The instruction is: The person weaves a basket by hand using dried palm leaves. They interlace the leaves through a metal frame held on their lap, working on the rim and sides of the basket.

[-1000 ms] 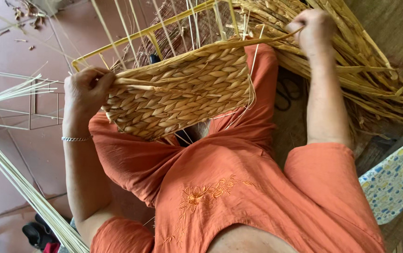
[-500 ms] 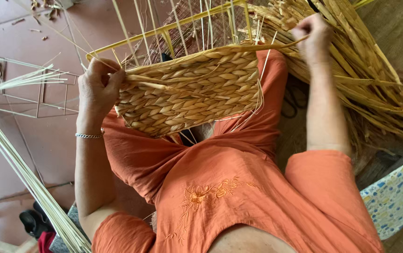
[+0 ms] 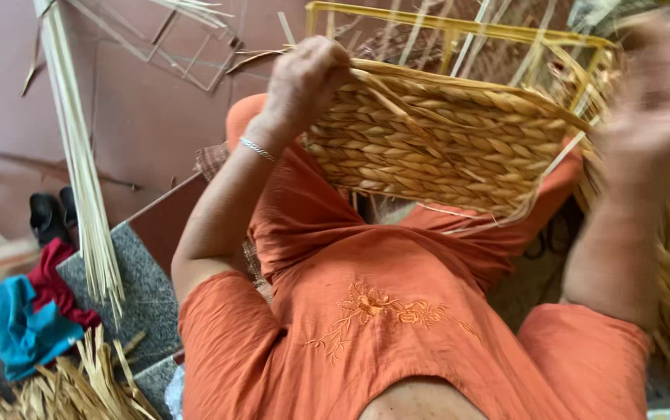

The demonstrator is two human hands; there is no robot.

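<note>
The left hand [image 3: 304, 78] is squeezing the top edge of the half-made basket [image 3: 436, 148] on the lap, prob. mid-weave, w/ the right hand [image 3: 654, 93] too blurry to tell its grip, needing another straw tucked in next.

Floor [image 3: 156, 117]: reddish-brown tiles, matte, evenly daylit. Grey speckled stone step [image 3: 136, 292], lower left. Long bundle of pale reed stalks [image 3: 78, 155] lying across floor and step. Heap of dried straw strands [image 3: 78, 389], bottom left corner. Crumpled red and teal cloths [image 3: 31, 311] beside step. Pair of black shoes [image 3: 49, 214] on the tiles. Thin wire frame [image 3: 187, 54], upper floor.
</note>
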